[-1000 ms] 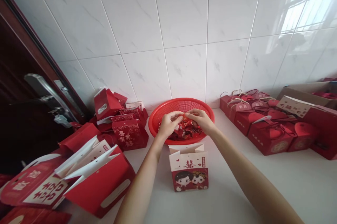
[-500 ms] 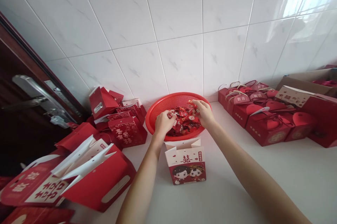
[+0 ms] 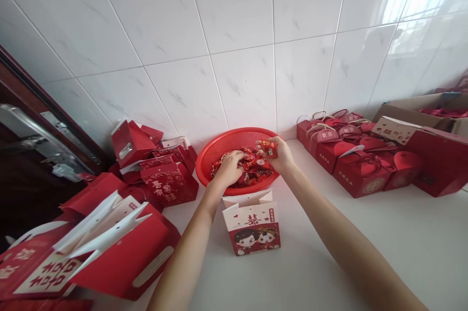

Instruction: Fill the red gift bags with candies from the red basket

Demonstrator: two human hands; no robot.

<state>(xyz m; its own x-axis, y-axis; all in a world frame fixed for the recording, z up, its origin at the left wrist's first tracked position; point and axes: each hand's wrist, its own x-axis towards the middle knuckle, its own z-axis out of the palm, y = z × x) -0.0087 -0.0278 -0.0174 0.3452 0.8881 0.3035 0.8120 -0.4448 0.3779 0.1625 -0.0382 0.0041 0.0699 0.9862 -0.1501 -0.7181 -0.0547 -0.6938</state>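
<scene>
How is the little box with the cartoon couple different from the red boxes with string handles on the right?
The cartoon box stands alone with its top flaps open; the string-handled boxes sit closed, packed together in rows. The cartoon box is white above and red below; the string-handled boxes are red all over. The cartoon box is just in front of the red basket; the others line the wall. Both rest on the white surface.

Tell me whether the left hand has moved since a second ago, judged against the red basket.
Yes. The left hand met the right hand above the basket's near rim; it now reaches down into the candies inside the red basket.
</scene>
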